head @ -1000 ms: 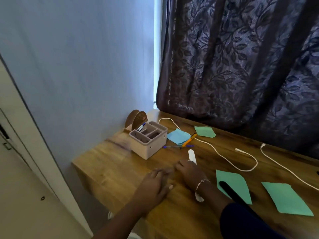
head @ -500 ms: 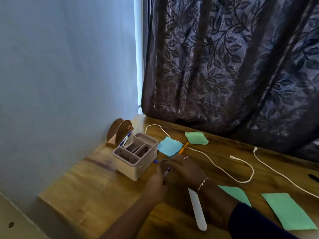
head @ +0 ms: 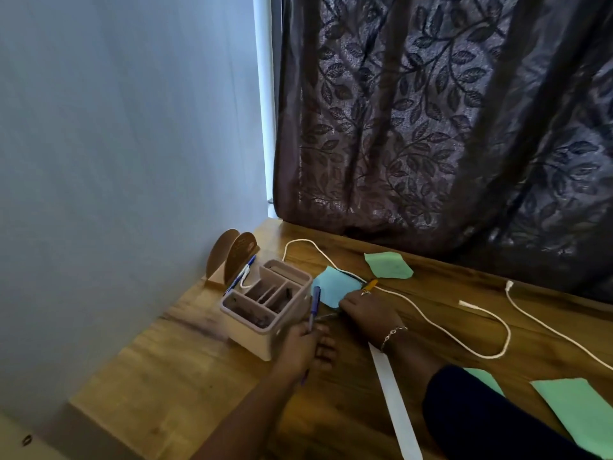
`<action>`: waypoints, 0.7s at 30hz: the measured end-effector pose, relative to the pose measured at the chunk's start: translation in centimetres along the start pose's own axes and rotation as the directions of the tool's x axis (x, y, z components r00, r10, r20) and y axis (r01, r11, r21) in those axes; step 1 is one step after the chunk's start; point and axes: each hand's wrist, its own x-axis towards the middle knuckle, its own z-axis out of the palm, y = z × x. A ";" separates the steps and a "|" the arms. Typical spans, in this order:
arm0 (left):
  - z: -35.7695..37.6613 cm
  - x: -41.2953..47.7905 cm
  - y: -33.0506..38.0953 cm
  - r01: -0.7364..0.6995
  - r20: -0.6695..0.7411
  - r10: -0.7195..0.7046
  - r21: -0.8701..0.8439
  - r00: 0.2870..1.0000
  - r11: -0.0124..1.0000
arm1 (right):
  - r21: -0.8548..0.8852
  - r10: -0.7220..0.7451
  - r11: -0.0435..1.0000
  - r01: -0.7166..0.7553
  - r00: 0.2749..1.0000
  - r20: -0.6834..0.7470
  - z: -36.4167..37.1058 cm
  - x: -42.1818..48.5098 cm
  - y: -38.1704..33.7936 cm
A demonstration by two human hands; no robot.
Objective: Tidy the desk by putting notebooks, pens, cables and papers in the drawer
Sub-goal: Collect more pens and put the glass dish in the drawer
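- The left hand (head: 303, 343) gripped a blue pen (head: 313, 307) upright beside the beige organizer (head: 265, 313).
- The right hand (head: 368, 310) lay fingers-down on the blue paper (head: 331, 285) and an orange pen (head: 371, 284); whether it gripped anything could not be told.
- White cables (head: 464, 330) and green papers (head: 388, 264) lay across the desk (head: 185, 376).

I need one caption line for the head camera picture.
Left hand holds a blue pen beside the organizer; right hand reaches the orange pen.

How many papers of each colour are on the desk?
Green papers: 3, one by the curtain, one half hidden behind the sleeve, one at the right edge
Blue papers: 1, under the right hand's fingers
Total: 4
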 end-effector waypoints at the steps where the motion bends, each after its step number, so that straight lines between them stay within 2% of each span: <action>1: 0.0 0.3 0.1 0.006 0.015 -0.006 -0.018 1.000 1.000 | 0.008 -0.036 0.999 0.036 0.997 -0.065 -0.5 -0.3 -0.1; 4: 0.2 0.8 0.3 0.030 0.084 -0.022 -0.086 0.996 0.996 | 0.114 -0.120 0.982 0.151 0.962 -0.245 -1.5 -2.4 -1.9; 7: 0.4 1.2 1.0 0.103 0.138 -0.080 -0.174 0.987 0.979 | 0.131 -0.108 0.981 0.141 0.967 -0.232 -1.1 -4.1 -4.3; 9: 0.5 1.7 1.4 0.127 0.119 -0.107 -0.179 0.987 0.976 | 0.085 -0.176 0.976 0.201 0.955 -0.238 0.5 -4.9 -4.8; 11: 0.6 2.3 1.4 0.094 0.072 -0.086 -0.123 0.994 0.988 | 0.154 -0.189 0.962 0.225 0.958 -0.215 1.5 -5.3 -5.2; 13: 0.7 2.7 1.3 0.046 0.032 -0.045 -0.021 0.998 0.999 | 0.148 -0.135 0.972 0.183 0.948 -0.288 1.3 -5.1 -4.9; 15: 0.8 3.1 0.8 -0.013 -0.021 0.015 0.119 1.000 0.993 | 0.258 -0.020 0.957 0.128 0.923 -0.385 1.1 -4.6 -3.8; 16: 0.8 3.1 0.6 -0.052 -0.077 0.073 0.238 0.994 0.970 | 0.293 0.038 0.953 0.082 0.923 -0.382 1.1 -4.1 -3.1; 18: 0.9 3.1 0.2 -0.127 -0.179 0.241 0.486 0.954 0.865 | 0.243 0.125 0.968 -0.063 0.960 -0.250 1.0 -2.9 -1.6; 20: 1.1 2.6 -0.2 -0.206 -0.154 0.360 0.592 0.920 0.779 | 0.233 0.174 0.960 -0.155 0.983 -0.062 1.5 -1.7 -0.6; 21: 1.3 2.4 -0.3 -0.238 -0.127 0.384 0.601 0.914 0.763 | 0.248 0.162 0.957 -0.150 0.986 -0.029 1.6 -1.2 -0.5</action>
